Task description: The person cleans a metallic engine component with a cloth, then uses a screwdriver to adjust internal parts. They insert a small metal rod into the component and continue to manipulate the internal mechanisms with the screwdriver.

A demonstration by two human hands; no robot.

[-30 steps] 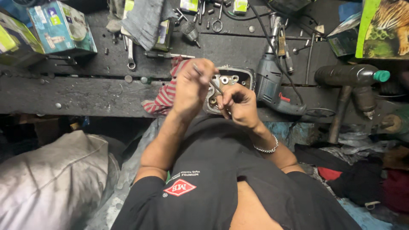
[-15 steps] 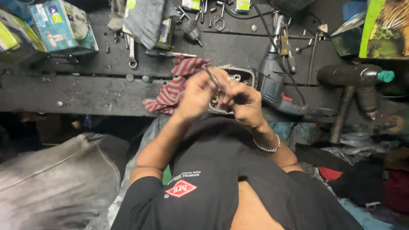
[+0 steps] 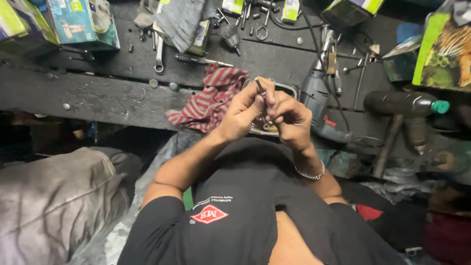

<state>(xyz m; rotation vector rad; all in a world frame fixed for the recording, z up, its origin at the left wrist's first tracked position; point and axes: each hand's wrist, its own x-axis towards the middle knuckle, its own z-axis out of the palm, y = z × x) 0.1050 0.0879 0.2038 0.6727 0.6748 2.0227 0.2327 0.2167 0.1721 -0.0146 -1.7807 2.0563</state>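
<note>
My left hand point(image 3: 241, 114) and my right hand point(image 3: 290, 119) are pressed together above a metal engine part point(image 3: 284, 91) lying on the dark workbench. A thin metal rod-like tool point(image 3: 260, 87) sticks up between the fingers of my left hand, and my right hand's fingers close around its lower end. Most of the engine part is hidden behind my hands. A metal bracelet point(image 3: 309, 174) circles my right wrist.
A red striped rag point(image 3: 211, 98) lies left of the engine part, and an electric drill point(image 3: 316, 98) lies to its right. Wrenches point(image 3: 159, 54), sockets and a screwdriver point(image 3: 203, 61) are scattered at the back. Cardboard boxes point(image 3: 83, 22) stand at the left, and a dark bottle point(image 3: 405, 104) lies at the right.
Both hands have come closer together and lifted slightly toward me with the thin tool. The striped rag, earlier mostly covered by my left hand, now shows.
</note>
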